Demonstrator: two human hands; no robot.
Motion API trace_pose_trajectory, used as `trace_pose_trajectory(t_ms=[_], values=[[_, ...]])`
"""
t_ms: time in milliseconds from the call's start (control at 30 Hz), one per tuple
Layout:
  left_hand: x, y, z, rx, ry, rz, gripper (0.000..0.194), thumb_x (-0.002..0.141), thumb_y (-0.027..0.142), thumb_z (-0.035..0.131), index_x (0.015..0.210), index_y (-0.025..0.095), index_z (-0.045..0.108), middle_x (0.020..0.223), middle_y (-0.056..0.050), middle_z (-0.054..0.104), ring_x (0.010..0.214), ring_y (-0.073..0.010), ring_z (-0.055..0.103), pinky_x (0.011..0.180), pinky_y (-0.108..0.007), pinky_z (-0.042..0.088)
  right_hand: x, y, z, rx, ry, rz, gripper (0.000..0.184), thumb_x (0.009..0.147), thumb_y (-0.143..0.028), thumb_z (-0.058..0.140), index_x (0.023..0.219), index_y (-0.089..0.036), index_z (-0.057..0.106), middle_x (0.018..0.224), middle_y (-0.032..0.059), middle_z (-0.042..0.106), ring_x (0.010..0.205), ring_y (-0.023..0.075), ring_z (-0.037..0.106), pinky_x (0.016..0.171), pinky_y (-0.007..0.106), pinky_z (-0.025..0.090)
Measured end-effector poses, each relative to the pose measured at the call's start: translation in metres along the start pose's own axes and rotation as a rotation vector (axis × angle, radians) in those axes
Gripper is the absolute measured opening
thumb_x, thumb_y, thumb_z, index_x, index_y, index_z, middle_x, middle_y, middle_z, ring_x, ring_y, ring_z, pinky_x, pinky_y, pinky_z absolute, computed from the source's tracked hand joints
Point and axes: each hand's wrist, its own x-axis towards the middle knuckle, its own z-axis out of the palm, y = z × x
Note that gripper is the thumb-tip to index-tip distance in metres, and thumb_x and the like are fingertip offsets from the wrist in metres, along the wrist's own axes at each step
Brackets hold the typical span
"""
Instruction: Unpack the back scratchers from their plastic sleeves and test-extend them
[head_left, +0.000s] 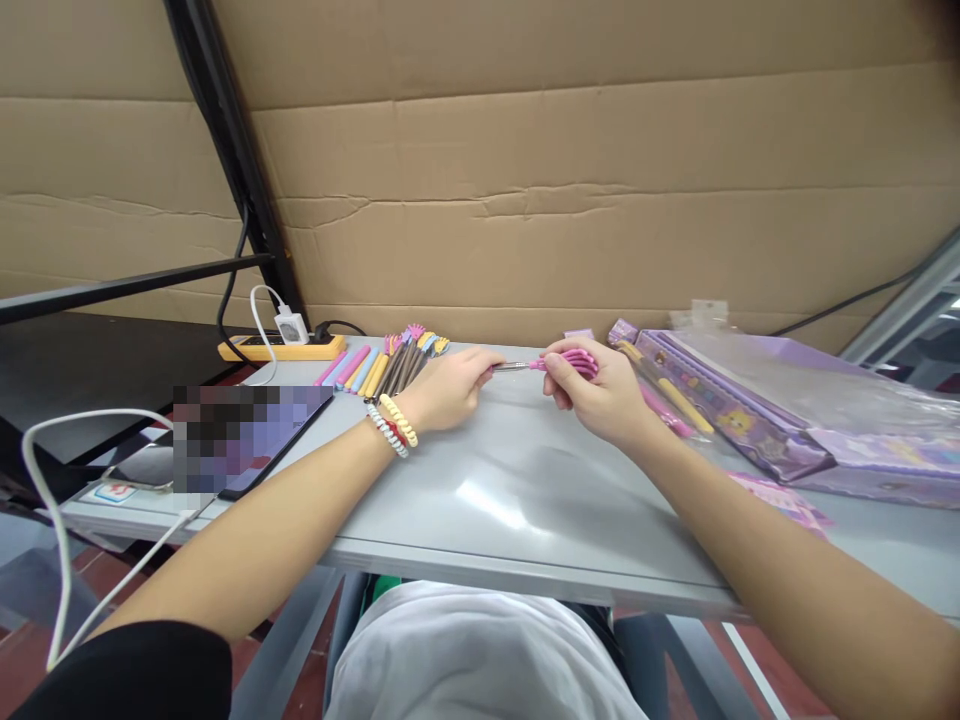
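Observation:
Between my hands, above the table, is a telescopic back scratcher with a thin silvery rod and a pink claw-like head. My right hand is closed around the pink head, thumb lying along it. At the rod's other end, the fingers of my left hand are pinched together; they cover that end. Left of my left hand lies a row of pink, blue and yellow sticks. Beside these is a bunch of dark-stemmed pieces with coloured claw-like heads.
On the right are a purple box under clear plastic, wrapped pink and yellow pieces and a pink printed card. On the left lie a tablet, white cables and a yellow power strip. Cardboard backs the grey table.

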Motion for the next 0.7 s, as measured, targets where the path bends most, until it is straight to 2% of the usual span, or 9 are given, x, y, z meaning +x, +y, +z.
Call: trace_pose_trajectory(t_ms=[133, 233, 367, 467, 567, 633, 700], values=[[0.000, 0.008, 0.000, -0.018, -0.011, -0.008, 0.032, 0.095, 0.032, 0.036, 0.113, 0.018, 0.058, 0.109, -0.009, 0.067, 0.098, -0.0202, 0.062, 0.082, -0.032, 0.046, -0.003, 0.001, 0.003, -0.007, -0.086, 0.006, 0.030, 0.086, -0.047, 0.057, 0.087, -0.017, 0.059, 0.062, 0.0001, 0.059, 0.047, 0.0093, 0.050, 0.044, 0.023, 0.038], [0.000, 0.016, -0.001, 0.027, -0.012, -0.013, 0.034, 0.096, 0.039, 0.033, 0.102, 0.019, 0.061, 0.098, -0.007, 0.069, 0.088, -0.0199, 0.063, 0.074, -0.031, 0.045, -0.004, 0.002, 0.006, 0.008, -0.109, 0.005, 0.030, 0.086, -0.047, 0.056, 0.088, -0.018, 0.061, 0.062, 0.0001, 0.059, 0.047, 0.0093, 0.049, 0.045, 0.023, 0.039], [0.005, 0.026, -0.006, 0.074, 0.007, -0.019, 0.040, 0.097, 0.042, 0.027, 0.086, 0.020, 0.058, 0.080, -0.005, 0.066, 0.073, -0.0183, 0.060, 0.063, -0.029, 0.038, -0.002, -0.003, 0.009, 0.022, 0.004, -0.063, 0.033, 0.084, -0.049, 0.058, 0.084, -0.016, 0.063, 0.056, -0.0007, 0.054, 0.047, 0.0093, 0.044, 0.045, 0.025, 0.034], [0.008, 0.023, -0.011, 0.074, 0.023, -0.032, 0.041, 0.097, 0.043, 0.024, 0.081, 0.021, 0.054, 0.073, -0.003, 0.063, 0.067, -0.0170, 0.058, 0.060, -0.028, 0.035, 0.006, -0.009, 0.003, 0.052, 0.127, -0.090, 0.033, 0.082, -0.050, 0.062, 0.078, -0.017, 0.064, 0.052, -0.0013, 0.049, 0.047, 0.0092, 0.040, 0.045, 0.025, 0.030], [0.006, 0.009, -0.017, 0.112, 0.027, -0.105, 0.036, 0.096, 0.040, 0.027, 0.078, 0.022, 0.053, 0.071, -0.002, 0.062, 0.066, -0.0174, 0.056, 0.060, -0.028, 0.034, 0.019, -0.016, -0.021, 0.201, 0.357, -0.044, 0.033, 0.077, -0.048, 0.068, 0.069, -0.018, 0.059, 0.048, -0.0037, 0.042, 0.041, 0.0064, 0.031, 0.040, 0.025, 0.023], [0.002, -0.002, -0.021, 0.124, -0.001, -0.155, 0.034, 0.095, 0.037, 0.030, 0.075, 0.022, 0.053, 0.071, -0.002, 0.063, 0.068, -0.0178, 0.057, 0.062, -0.028, 0.035, 0.029, -0.019, -0.049, 0.315, 0.538, -0.005, 0.035, 0.075, -0.043, 0.073, 0.060, -0.018, 0.053, 0.041, -0.0074, 0.030, 0.036, 0.0040, 0.023, 0.039, 0.025, 0.015], [-0.001, -0.011, -0.026, 0.117, -0.037, -0.174, 0.034, 0.095, 0.035, 0.030, 0.073, 0.022, 0.053, 0.073, -0.002, 0.065, 0.070, -0.0178, 0.058, 0.063, -0.028, 0.037, 0.037, -0.017, -0.084, 0.377, 0.687, -0.004, 0.044, 0.074, -0.034, 0.075, 0.053, -0.021, 0.038, 0.037, -0.0086, 0.027, 0.033, 0.0021, 0.022, 0.039, 0.026, 0.012]])
